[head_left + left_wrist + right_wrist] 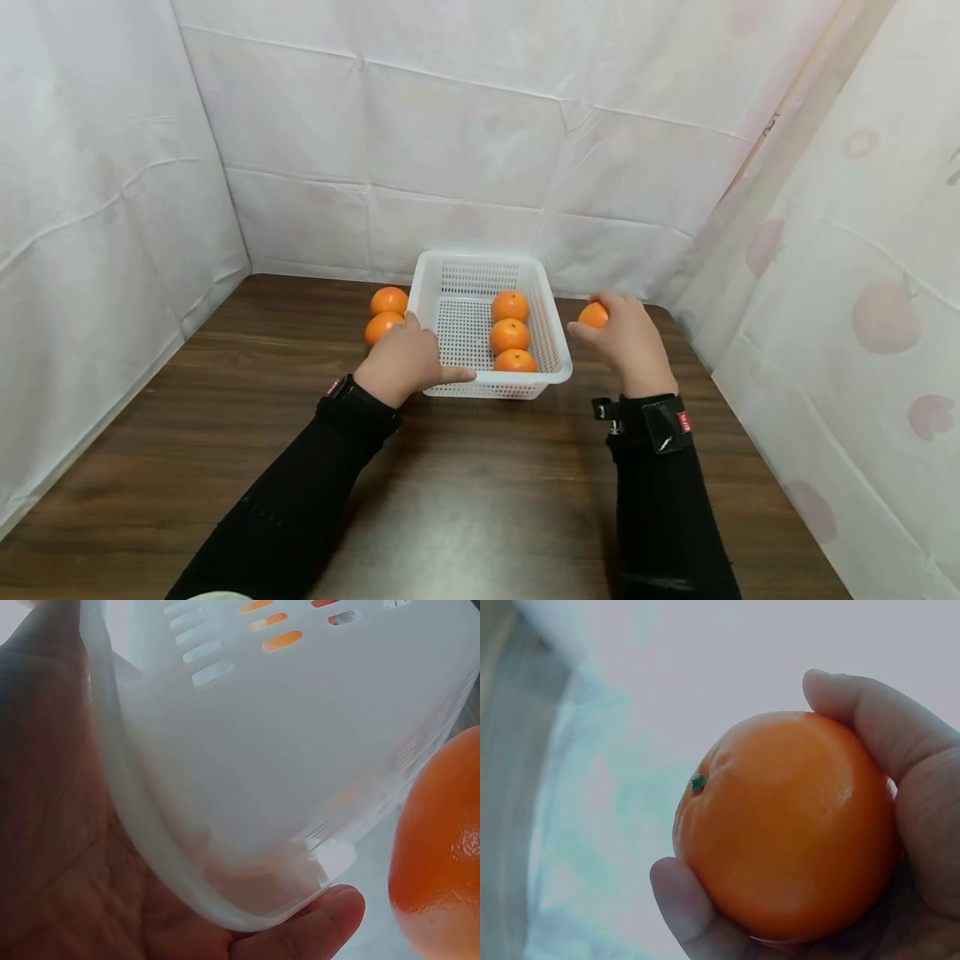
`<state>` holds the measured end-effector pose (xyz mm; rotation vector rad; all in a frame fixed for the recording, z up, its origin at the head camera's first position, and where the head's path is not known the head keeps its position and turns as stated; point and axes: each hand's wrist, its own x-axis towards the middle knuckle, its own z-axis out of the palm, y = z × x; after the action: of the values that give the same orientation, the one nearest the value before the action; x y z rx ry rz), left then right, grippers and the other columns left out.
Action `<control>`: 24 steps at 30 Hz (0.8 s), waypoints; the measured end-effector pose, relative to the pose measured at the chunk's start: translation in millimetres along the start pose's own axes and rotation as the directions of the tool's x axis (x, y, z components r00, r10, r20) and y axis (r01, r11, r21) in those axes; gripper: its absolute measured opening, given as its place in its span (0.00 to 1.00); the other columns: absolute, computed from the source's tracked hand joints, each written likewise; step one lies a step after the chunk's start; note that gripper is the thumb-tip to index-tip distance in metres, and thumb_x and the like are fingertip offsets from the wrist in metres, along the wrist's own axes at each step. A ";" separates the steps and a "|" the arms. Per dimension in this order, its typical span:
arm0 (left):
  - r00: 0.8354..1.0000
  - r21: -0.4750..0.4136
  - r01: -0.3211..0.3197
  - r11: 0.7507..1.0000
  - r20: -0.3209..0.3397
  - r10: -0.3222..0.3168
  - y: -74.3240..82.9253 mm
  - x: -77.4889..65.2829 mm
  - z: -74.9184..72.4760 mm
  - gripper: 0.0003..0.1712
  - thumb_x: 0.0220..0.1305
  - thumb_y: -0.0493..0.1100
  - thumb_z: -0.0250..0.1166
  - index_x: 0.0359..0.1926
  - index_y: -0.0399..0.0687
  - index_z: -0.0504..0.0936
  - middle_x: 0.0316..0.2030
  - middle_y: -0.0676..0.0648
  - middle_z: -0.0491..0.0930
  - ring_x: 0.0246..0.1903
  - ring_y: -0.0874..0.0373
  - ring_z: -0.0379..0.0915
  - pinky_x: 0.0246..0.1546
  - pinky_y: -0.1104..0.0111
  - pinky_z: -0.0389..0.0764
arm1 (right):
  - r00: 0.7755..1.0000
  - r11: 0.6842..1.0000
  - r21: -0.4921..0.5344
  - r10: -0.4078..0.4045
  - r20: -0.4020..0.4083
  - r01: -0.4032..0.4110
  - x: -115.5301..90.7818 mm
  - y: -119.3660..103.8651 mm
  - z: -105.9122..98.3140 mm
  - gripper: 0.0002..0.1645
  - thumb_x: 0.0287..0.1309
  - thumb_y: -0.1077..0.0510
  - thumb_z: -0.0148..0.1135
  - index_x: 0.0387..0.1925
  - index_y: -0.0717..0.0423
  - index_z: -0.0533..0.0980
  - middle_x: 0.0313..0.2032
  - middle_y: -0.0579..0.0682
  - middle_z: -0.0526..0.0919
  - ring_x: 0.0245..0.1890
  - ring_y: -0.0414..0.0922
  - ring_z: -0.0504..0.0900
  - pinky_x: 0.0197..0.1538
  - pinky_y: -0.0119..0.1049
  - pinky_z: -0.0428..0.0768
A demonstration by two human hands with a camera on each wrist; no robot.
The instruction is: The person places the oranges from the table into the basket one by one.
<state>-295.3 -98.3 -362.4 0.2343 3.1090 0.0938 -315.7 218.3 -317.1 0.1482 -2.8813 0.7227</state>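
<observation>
My right hand [626,342] holds an orange [592,315] to the right of a white plastic basket [517,378]. In the right wrist view, thumb and fingers wrap this smooth orange [787,825], whose small green stem end shows. My left hand [405,358] rests against the basket's near left corner, thumb straight along the front rim and a finger along the left side. The left wrist view has the basket rim [124,772] against the palm. Three oranges [510,336] form a row along the basket's right side.
Two more oranges [388,302] sit outside the basket on the left, close to my left fingers. The dark wooden table [465,500] is bordered by white sheets [450,167] at the back and both sides.
</observation>
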 end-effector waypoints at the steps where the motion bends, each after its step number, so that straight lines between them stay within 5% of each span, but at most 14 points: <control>1: 1.000 0.001 0.001 1.000 0.000 -0.001 -0.1 0.0 -0.6 0.61 0.51 0.93 0.56 0.37 0.34 0.86 0.70 0.18 0.67 0.28 0.47 0.78 0.30 0.61 0.80 | 1.000 1.000 0.009 -0.021 -0.015 0.021 -1.1 -6.7 -1.5 0.32 0.66 0.40 0.69 0.64 0.49 0.75 0.57 0.60 0.75 0.48 0.57 0.76 0.46 0.49 0.79; 11: 1.000 0.016 0.003 1.000 0.014 -0.003 2.0 -0.2 -1.1 0.65 0.51 0.93 0.55 0.44 0.30 0.86 0.72 0.18 0.65 0.28 0.48 0.78 0.29 0.62 0.81 | 0.994 0.989 0.099 -0.105 -0.030 0.107 -12.5 -66.6 -1.5 0.34 0.65 0.41 0.72 0.68 0.44 0.74 0.63 0.58 0.72 0.47 0.55 0.78 0.47 0.49 0.81; 24: 1.000 0.007 0.011 1.000 0.029 -0.011 4.9 2.9 -3.9 0.71 0.51 0.93 0.55 0.55 0.25 0.85 0.75 0.18 0.59 0.26 0.48 0.79 0.25 0.62 0.79 | 0.986 0.977 0.133 -0.167 -0.025 0.168 -15.4 -75.8 8.9 0.34 0.66 0.41 0.72 0.68 0.43 0.74 0.61 0.56 0.72 0.43 0.53 0.78 0.44 0.44 0.82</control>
<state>-297.6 -93.3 -358.4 0.2173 3.0819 0.0786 -291.5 148.3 -292.9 0.3963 -2.7639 0.8802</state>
